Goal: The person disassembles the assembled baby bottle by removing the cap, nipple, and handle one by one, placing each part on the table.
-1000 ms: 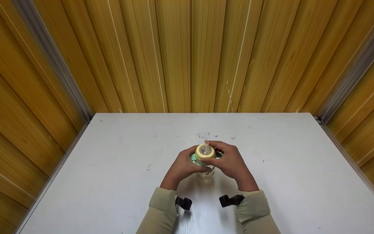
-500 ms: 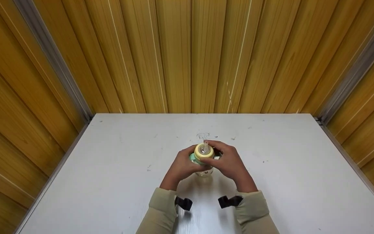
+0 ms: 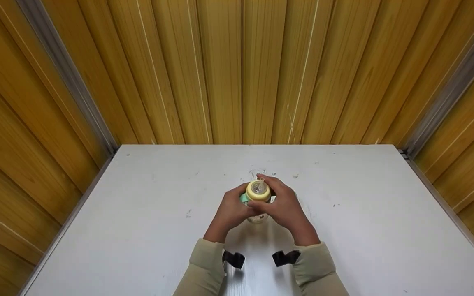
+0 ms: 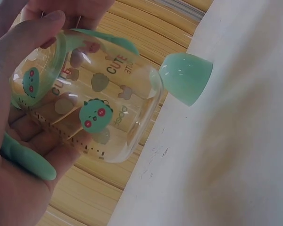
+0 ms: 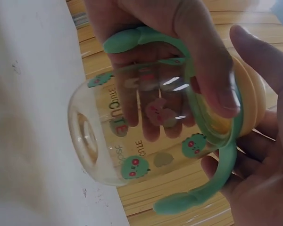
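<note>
A clear baby bottle (image 3: 257,220), printed with green cartoon faces, stands nearly upright between both hands close over the table. My left hand (image 3: 233,209) grips it around the green handle ring, thumb in front and fingers behind the clear body. Green side handles (image 5: 179,202) stick out past the fingers in the right wrist view. Higher up, my right hand (image 3: 288,205) holds the yellow collar (image 3: 253,197) between thumb and fingers. A transparent nipple (image 3: 260,185) points up from the collar. The left wrist view shows a green dome cap (image 4: 186,75) beyond the bottle's base; the head view hides it.
The white table (image 3: 146,230) carries small dark scuffs. Wood-patterned panels (image 3: 220,74) close off the back and both sides, with grey metal posts (image 3: 72,74) at the corners. Black camera mounts (image 3: 233,260) jut inward from both sleeves.
My right hand has turned around the yellow collar, its thumb and wrist swinging to the left. The bottle has shifted slightly left; my left hand keeps its hold almost in place.
</note>
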A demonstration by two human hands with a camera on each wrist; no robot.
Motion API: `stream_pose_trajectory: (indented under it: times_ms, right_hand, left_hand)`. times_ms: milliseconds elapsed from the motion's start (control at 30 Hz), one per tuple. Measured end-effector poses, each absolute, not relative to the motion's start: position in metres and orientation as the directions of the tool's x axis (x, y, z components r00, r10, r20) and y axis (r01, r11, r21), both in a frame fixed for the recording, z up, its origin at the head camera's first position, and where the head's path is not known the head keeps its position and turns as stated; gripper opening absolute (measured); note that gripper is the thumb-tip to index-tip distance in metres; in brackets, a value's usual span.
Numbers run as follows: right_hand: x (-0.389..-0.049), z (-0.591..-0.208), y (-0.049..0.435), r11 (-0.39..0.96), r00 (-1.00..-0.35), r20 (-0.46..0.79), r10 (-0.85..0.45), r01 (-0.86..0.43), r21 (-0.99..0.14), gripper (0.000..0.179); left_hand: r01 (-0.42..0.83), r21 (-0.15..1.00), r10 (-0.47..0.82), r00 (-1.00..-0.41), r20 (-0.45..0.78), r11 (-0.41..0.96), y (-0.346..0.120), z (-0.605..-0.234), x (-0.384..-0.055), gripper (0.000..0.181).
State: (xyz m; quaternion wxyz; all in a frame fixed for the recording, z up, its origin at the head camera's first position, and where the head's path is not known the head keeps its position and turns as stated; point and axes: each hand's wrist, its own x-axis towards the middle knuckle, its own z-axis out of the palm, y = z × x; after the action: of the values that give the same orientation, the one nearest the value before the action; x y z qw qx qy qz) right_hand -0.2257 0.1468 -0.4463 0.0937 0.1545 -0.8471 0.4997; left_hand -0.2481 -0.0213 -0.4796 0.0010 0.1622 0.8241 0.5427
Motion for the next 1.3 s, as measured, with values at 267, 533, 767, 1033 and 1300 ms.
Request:
stream_pose_trajectory:
  times_ms: [267,533,767,1033,1300]
  right_hand:
    - [-0.2245,-0.4491,0.1394,0.482,-0.950,0.295,-0.102,-0.307,-0.820,0.078]
    - [-0.2232,-0.4491,0.1387,0.493,-0.951,0.295,-0.092,-0.301,-0.816,0.073]
    - [-0.2233,-0.4477,0.1405,0.486,-0.948,0.302,-0.101,-0.311,-0.816,0.070]
    - [-0.2227,-0.4460,0.1412,0.486,-0.943,0.315,-0.110,-0.327,-0.811,0.069]
    - [-0.2204,-0.4428,0.1414,0.473,-0.945,0.311,-0.107,-0.323,-0.820,0.069]
  left_hand:
    - [0.255,0.900,0.248,-0.953,0.172,0.354,-0.0196,-0.4800,-0.2464,0.074]
    - [0.248,0.902,0.248,-0.955,0.165,0.353,-0.0201,-0.4818,-0.2469,0.073]
    - [0.247,0.902,0.251,-0.954,0.163,0.354,-0.0204,-0.4824,-0.2463,0.073]
    - [0.282,0.901,0.267,-0.943,0.198,0.329,-0.0222,-0.4811,-0.2457,0.070]
    - [0.297,0.904,0.274,-0.938,0.215,0.308,-0.0220,-0.4798,-0.2448,0.068]
